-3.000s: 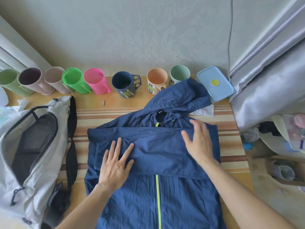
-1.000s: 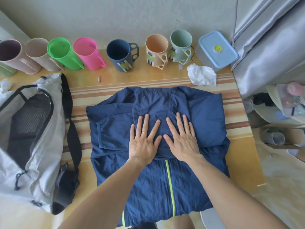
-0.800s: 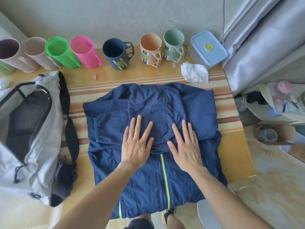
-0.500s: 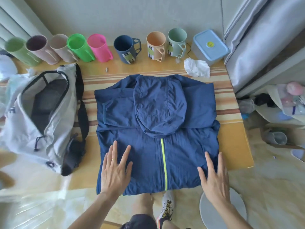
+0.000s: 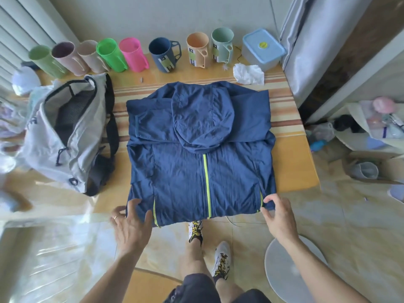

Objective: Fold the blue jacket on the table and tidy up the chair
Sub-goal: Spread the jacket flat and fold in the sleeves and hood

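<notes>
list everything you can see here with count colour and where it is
jacket: 1, navy with lime zip, table centre, sleeves and hood folded in
table: 1, yellow wood with striped mat
mugs: 8, greens, mauve, beige, pink, navy, peach, mint, row along back edge
box: 1, light blue lid, back right corner
tissue: 1, white, before box
backpack: 1, grey and black, left of jacket
stool: 1, white, floor, right
shoes: 2, white and yellow, below table
left hand: at jacket's near left hem corner
right hand: at near right hem corner
</notes>
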{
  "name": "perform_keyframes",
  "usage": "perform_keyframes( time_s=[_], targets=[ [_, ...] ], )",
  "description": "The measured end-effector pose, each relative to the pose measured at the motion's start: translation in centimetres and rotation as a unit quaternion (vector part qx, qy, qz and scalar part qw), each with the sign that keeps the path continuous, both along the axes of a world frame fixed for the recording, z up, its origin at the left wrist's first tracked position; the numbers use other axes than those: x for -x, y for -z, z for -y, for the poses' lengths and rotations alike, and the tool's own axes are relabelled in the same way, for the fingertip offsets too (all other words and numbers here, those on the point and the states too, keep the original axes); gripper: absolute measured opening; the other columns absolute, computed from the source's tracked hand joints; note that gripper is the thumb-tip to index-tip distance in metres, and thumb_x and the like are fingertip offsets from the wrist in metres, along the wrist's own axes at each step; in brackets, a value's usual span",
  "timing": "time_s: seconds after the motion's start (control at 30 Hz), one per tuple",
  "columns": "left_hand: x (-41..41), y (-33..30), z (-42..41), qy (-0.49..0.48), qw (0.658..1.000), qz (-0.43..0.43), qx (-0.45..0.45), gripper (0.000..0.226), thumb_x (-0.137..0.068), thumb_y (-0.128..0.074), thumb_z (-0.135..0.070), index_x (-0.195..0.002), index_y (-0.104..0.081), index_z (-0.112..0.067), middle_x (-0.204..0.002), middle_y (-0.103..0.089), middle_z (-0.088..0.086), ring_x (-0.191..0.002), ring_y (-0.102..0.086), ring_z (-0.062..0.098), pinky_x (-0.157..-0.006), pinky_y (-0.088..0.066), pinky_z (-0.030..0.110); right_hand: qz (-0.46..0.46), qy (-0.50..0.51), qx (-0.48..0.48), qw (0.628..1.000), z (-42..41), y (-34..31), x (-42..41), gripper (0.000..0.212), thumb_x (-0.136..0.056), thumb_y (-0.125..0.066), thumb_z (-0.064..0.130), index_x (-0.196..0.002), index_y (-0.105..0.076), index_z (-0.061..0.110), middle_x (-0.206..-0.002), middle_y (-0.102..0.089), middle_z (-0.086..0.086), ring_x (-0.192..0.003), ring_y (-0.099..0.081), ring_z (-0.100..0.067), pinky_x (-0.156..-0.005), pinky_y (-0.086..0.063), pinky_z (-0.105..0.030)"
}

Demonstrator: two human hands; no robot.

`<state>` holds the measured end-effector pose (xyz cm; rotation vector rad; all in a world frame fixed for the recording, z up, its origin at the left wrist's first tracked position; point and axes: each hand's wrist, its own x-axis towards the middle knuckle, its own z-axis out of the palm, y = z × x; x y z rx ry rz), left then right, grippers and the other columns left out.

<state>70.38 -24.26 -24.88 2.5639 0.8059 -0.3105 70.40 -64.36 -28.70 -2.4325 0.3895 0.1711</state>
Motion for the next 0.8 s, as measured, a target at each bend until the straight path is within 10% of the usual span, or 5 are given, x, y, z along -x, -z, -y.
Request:
perform_keyframes(
  time_s=[0.37,0.57,0.8],
  targets=[
    [0.5,0.9,-0.5,-0.080,0.981,0.002,0.178,0.043,-0.089,-0.065,-0.006,-0.111,-0.044,-0.037,-0.117,-0.051,0.046,-0.092,-0.027,0.006,-0.063,-0.032,0.021,-0.089,0.067,-0.104,0.988,0.8,-0.8,-0.1,0.015,-0.084,-0.073,0.008,-0.089,-0.075,0.021,-0.092,-0.075,0.009,-0.080,-0.066,-0.013,-0.066,-0.042,-0.009],
    [1.1,-0.5,-2.3,-0.093,0.961,-0.020,0.259,0.036,-0.090,-0.068,-0.006,-0.086,-0.067,-0.042,-0.095,-0.071,0.017,-0.090,-0.065,0.041,-0.065,-0.049,0.037,-0.108,0.038,-0.152,0.982,1.5,-3.9,1.0,0.027,-0.084,-0.070,0.000,-0.099,-0.065,0.022,-0.097,-0.067,0.021,-0.097,-0.059,0.000,-0.080,-0.039,-0.011],
    [-2.6,-7.2,-4.2,-0.040,0.939,0.001,0.340,0.020,-0.094,-0.069,-0.007,-0.091,-0.083,-0.021,-0.101,-0.078,-0.002,-0.103,-0.068,0.018,-0.079,-0.049,0.021,-0.105,0.039,-0.251,0.962,3.1,-9.3,-2.9,0.022,-0.085,-0.071,-0.005,-0.079,-0.074,0.015,-0.086,-0.076,0.010,-0.074,-0.064,0.008,-0.069,-0.044,-0.001]
  ],
)
